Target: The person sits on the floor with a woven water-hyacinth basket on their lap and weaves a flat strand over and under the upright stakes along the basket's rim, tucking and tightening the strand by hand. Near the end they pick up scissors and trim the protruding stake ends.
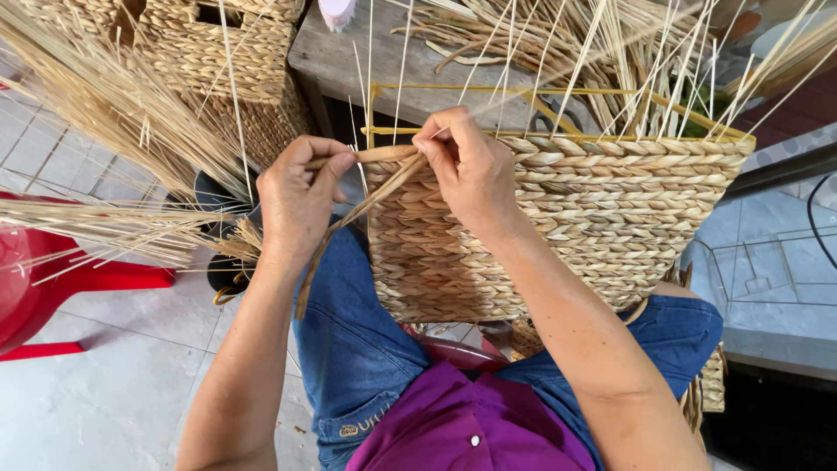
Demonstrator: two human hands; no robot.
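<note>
A pale tiled floor (113,384) spread beneath the seated person, whose 2 legs in blue jeans (349,340) bore the work. Across the lap stood a half-woven basket (593,227) of plaited straw, its wall upright and facing the camera, with a yellow wire frame (558,135) showing above the top woven row and thin pale stakes (610,61) fanning up from it. Behind the basket lay a grey wooden bench (340,57) heaped with loose dried fibres, and at the far left corner sat a finished woven basket (218,44). A red plastic chair (96,279) stood at the left, with a bundle of loose straw (105,113) spilling over it. The right hand (471,170) rested on the basket's upper left corner, its fingertips pressed together, pinching a flat fibre strand (375,196) at the rim. The left hand (301,196), just beside that corner, was closed around the same strand, whose free end trailed down toward the left knee.
</note>
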